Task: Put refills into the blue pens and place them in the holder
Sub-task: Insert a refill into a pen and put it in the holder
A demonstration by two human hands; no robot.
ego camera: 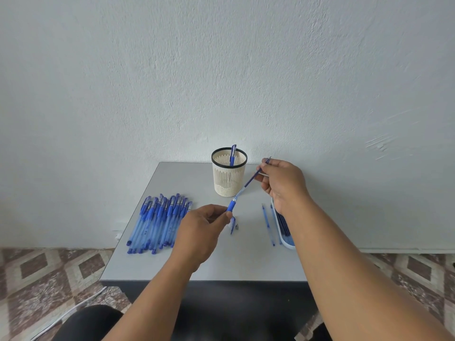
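Note:
My left hand (pixel 202 227) pinches a blue pen barrel (pixel 231 205) by its dark grip, above the table's middle. A thin blue refill (pixel 253 177) runs from the barrel up to the right, and my right hand (pixel 283 183) pinches its far end. The cream slotted holder (pixel 229 173) with a black rim stands at the table's back, one capped blue pen (pixel 233 155) inside it. A pile of several blue pens (pixel 160 222) lies on the left. A pen cap and a small tip piece (pixel 234 225) lie below my left fingers.
The grey table (pixel 246 262) stands against a white wall. A pale tray (pixel 285 232) with refills sits at the right edge, partly under my right forearm. Two loose refills (pixel 268 225) lie beside it. A patterned tile floor and a white cable show below.

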